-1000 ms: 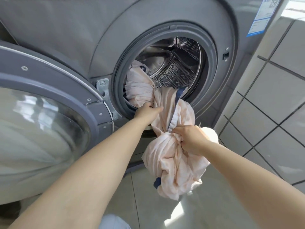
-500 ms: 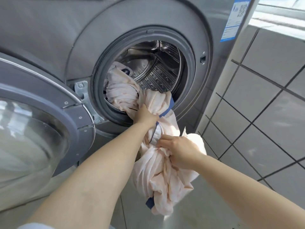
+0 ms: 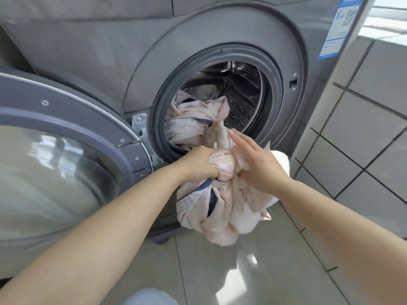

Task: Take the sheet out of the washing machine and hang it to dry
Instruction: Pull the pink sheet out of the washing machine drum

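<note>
At right we see a wall of pale square tiles (image 3: 361,119) with dark grout lines, running down to the floor. Below lies a floor of large glossy light tiles (image 3: 211,271); a bright patch of light (image 3: 233,289) reflects on it. At the upper right corner we note a sunlit ledge (image 3: 387,25), overexposed, its details not legible. At the bottom edge, centre, a small rounded patch of light bluish fabric (image 3: 149,297) enters the view; we cannot tell what it belongs to.
</note>
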